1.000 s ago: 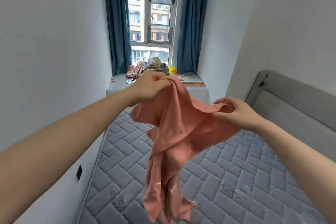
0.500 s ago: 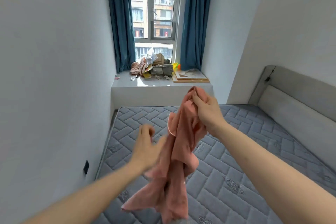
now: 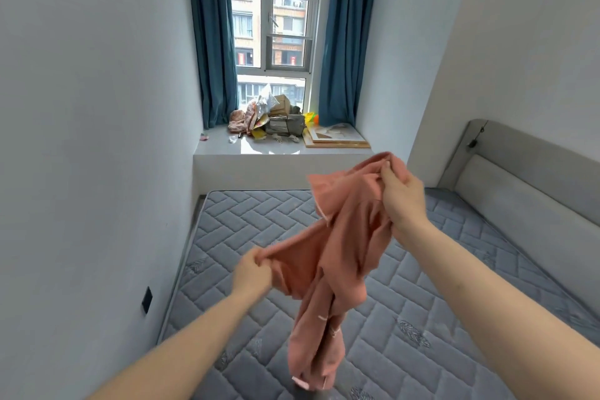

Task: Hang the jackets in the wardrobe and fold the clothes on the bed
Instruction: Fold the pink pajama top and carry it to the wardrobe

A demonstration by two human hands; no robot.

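Head view: a person stood over a bed, both bare arms reaching forward.
Garment: a salmon-pink garment (image 3: pixel 337 256) hung in the air between the two hands, above the mattress and not lying on it; its lower end dangled near the bottom of the frame, bunched and twisted.
Right hand: the right hand (image 3: pixel 401 196) was raised higher and farther, fingers curled round a gathered upper edge of the cloth.
Left hand: the left hand (image 3: pixel 251 273) was lower and to the left, pinching a corner of the same cloth between thumb and fingers, so the fabric stretched in a sagging line between the grips.
Mattress: a grey quilted mattress (image 3: pixel 253 227) filled the near and middle floor area, with a grey padded headboard (image 3: pixel 519 191) along the right.
Far end: a window (image 3: pixel 276 26) with blue curtains (image 3: pixel 214 42) stood above a white sill (image 3: pixel 272 153) carrying a heap of boxes and bags (image 3: pixel 272 120) and a flat framed board (image 3: pixel 337 138).
Left wall: a dark socket plate (image 3: pixel 147 299) sat low on the wall.
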